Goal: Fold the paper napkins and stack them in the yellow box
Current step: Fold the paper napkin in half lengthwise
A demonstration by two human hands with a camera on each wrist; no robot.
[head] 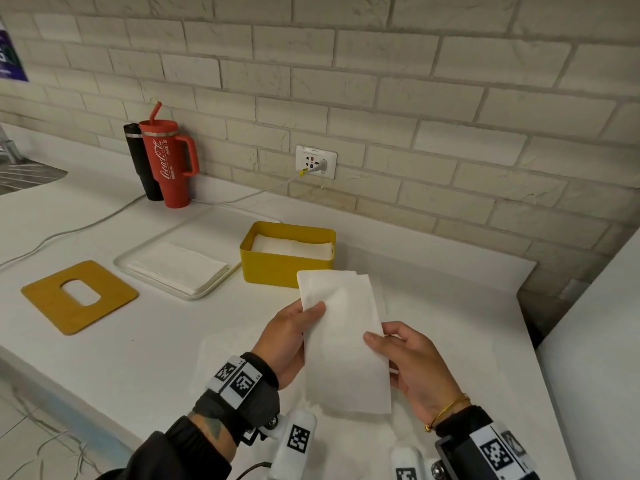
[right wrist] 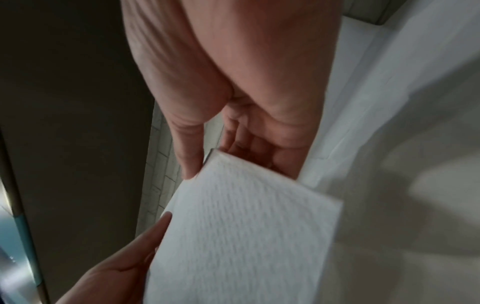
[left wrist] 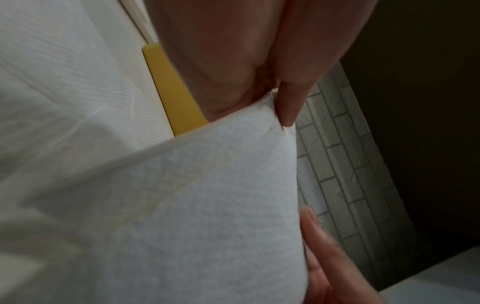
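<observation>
Napkin (head: pixel 344 341), folded long, held above the surface (head: pixel 156 341) just before the box (head: pixel 287 265): left hand (head: pixel 291 344) pinching one edge, right hand (head: pixel 412 365) the other. Fingers under the paper hidden; wrist views blurred. Box partly filled. Beside it, tray (head: pixel 149 271) of napkins, lid (head: pixel 52 299), cup (head: pixel 169 161).

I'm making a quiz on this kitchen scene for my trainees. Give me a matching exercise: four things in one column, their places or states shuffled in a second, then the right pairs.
Things:
1. folded white paper napkin
2. yellow rectangular box
3. red plastic tumbler with straw
4. flat mustard-yellow lid with oval hole

Places or states:
A. stands by the brick wall, next to a black bottle
B. lies flat on the white counter, far left
C. held by the left hand and right hand
D. open, white napkins inside

Pairs: 1-C, 2-D, 3-A, 4-B
</observation>
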